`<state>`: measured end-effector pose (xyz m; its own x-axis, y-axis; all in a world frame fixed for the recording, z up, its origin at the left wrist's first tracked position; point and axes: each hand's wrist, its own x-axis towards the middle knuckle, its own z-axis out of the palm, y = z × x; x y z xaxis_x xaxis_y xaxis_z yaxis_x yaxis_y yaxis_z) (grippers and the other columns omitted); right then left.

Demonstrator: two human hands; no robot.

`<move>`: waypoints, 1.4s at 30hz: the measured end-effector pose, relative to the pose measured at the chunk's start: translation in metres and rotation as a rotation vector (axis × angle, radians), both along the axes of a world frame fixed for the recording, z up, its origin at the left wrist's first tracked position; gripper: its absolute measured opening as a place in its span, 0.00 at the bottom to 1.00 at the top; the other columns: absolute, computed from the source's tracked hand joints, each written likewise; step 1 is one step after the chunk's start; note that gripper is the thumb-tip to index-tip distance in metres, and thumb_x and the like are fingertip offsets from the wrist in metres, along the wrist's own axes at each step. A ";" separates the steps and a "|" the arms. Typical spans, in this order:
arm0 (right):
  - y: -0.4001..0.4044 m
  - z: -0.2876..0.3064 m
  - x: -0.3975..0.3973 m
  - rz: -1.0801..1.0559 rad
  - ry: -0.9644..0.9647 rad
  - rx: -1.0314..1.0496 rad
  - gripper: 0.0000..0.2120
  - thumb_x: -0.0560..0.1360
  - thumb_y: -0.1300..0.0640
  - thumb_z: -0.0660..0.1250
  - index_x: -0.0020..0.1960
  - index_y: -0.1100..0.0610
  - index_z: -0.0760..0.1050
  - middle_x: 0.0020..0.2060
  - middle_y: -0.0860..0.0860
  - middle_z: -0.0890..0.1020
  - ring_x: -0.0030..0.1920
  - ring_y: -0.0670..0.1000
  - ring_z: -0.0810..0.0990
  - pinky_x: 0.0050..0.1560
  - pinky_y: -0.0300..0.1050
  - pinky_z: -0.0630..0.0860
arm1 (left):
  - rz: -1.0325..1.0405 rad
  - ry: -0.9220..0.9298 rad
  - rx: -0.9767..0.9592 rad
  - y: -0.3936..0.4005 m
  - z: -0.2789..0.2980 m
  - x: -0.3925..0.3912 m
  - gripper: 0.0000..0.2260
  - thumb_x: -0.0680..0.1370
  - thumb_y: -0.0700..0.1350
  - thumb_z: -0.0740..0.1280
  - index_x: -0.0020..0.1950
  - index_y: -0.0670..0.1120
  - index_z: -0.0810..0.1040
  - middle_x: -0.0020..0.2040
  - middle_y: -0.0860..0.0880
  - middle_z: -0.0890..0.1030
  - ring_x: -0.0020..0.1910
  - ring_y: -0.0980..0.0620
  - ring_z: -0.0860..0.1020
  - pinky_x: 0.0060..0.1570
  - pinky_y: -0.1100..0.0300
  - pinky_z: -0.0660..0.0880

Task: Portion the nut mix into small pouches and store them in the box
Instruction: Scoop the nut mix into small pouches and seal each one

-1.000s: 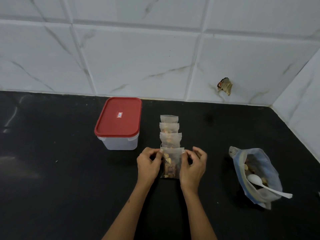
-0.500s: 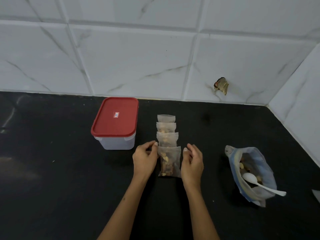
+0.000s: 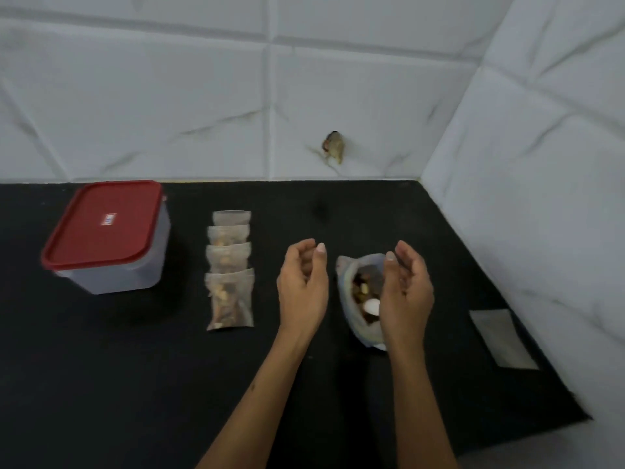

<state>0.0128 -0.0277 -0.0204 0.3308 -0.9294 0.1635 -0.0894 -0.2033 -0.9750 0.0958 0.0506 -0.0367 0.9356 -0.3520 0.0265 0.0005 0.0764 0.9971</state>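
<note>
Several small clear pouches of nut mix [image 3: 230,265] lie in an overlapping row on the black counter. The nearest pouch [image 3: 230,299] lies flat, free of both hands. Left of the row stands the clear box with its red lid [image 3: 103,225] on. The big blue-tinted bag of nut mix [image 3: 362,289] lies open at the right with a white spoon [image 3: 372,305] in it. My left hand [image 3: 302,286] hovers between the row and the bag, fingers curled, holding nothing. My right hand [image 3: 406,292] hovers over the bag's right side and hides part of it, fingers loosely apart.
An empty flat pouch [image 3: 502,336] lies on the counter at the far right, near the side wall. White tiled walls close the back and right. A brownish scrap [image 3: 334,147] sticks on the back wall. The counter's front edge shows at lower right.
Both hands let go of the nearest pouch and moved right toward the big bag. The view swung right, so the box and the row now sit further left.
</note>
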 end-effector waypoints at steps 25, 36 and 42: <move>-0.145 -0.080 -0.171 -0.389 0.948 -0.041 0.14 0.76 0.58 0.65 0.60 0.56 0.74 0.58 0.55 0.79 0.61 0.57 0.73 0.60 0.51 0.67 | -0.482 0.572 0.222 -0.169 -0.039 -0.181 0.09 0.81 0.53 0.60 0.45 0.50 0.70 0.45 0.49 0.77 0.48 0.51 0.76 0.49 0.57 0.75; -0.124 -0.030 -0.115 -0.104 0.196 0.089 0.08 0.75 0.61 0.67 0.53 0.53 0.79 0.48 0.47 0.82 0.50 0.46 0.79 0.52 0.44 0.77 | -0.159 0.116 0.044 -0.117 0.002 -0.122 0.23 0.72 0.47 0.74 0.64 0.49 0.70 0.54 0.55 0.77 0.52 0.59 0.77 0.48 0.67 0.74; -0.073 -0.004 -0.065 0.455 0.081 0.195 0.08 0.75 0.62 0.67 0.49 0.51 0.82 0.45 0.46 0.85 0.49 0.43 0.83 0.48 0.39 0.79 | -0.234 0.013 0.088 -0.059 0.022 -0.071 0.32 0.67 0.48 0.78 0.68 0.49 0.70 0.61 0.56 0.77 0.61 0.60 0.74 0.58 0.65 0.72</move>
